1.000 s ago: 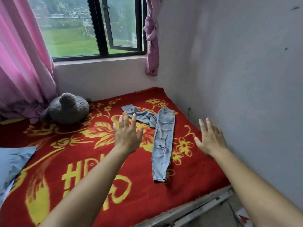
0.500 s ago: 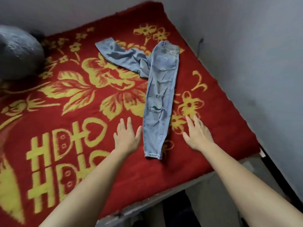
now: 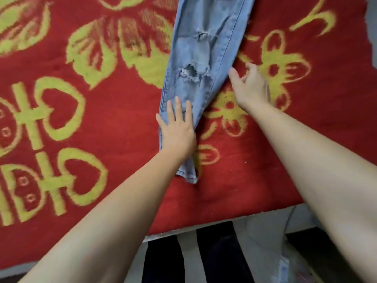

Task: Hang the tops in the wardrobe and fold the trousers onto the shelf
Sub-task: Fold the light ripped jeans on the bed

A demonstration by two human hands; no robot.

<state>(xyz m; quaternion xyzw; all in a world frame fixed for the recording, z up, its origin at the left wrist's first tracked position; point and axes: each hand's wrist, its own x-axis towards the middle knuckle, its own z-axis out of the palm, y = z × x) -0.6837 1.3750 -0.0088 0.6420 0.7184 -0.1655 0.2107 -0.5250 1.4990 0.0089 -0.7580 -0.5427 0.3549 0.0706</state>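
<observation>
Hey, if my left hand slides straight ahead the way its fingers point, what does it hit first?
The left hand lies flat on the jeans, pointing up the leg. Sliding straight on, it would likely reach the ripped hole first; nothing else shows in that line.

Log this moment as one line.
left hand flat on light-blue ripped denim trousers | right hand at their edge, grip unclear | red-and-yellow blanket underneath | visible leg unfolded
</observation>
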